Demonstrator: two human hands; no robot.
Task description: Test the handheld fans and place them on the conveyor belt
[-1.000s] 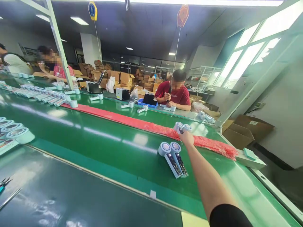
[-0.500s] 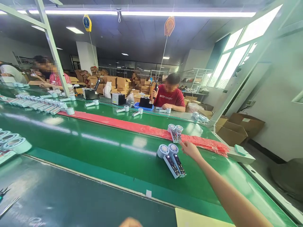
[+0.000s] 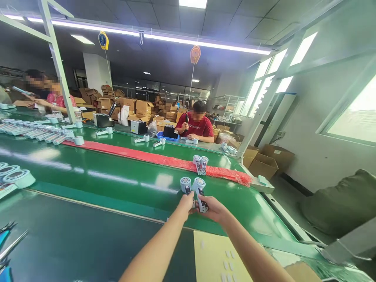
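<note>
Two light-blue handheld fans with open handles and bare circuit boards are side by side at the near edge of the green belt. My left hand is closed round the handle of the left fan. The handle of the right fan is gripped between the thumb and fingers of my right hand. Just beyond, another pair of fans rests on the red strip. My hands hide part of both held handles.
Many fans lie in a row at the left, with more at the near left. Pliers are on the dark worktop. A yellow sheet with small white pieces lies nearer me. Across the belt sits a co-worker.
My right hand has come back from beside the far pair to the near right fan. My left hand has reached forward onto the left one. The view has turned right and tilted up.
</note>
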